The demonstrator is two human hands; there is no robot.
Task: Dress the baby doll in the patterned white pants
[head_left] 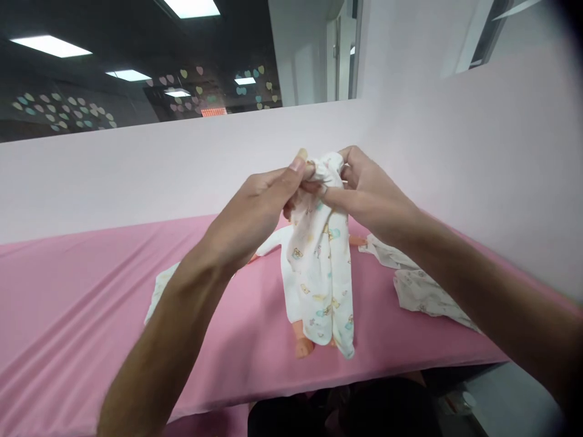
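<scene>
A white baby garment with small coloured prints hangs upright above the pink table. My left hand pinches its bunched top edge from the left, thumb raised. My right hand grips the same gathered top from the right. Both hands meet at chest height over the table's middle. Below the garment lies a baby doll; one orange foot shows under the hem and an arm shows to the right. The rest of the doll is hidden by the cloth.
Another white printed cloth lies crumpled on the table at the right. A white piece spreads under my left forearm. White partition walls close the back and right side. The table's front edge runs just below the doll.
</scene>
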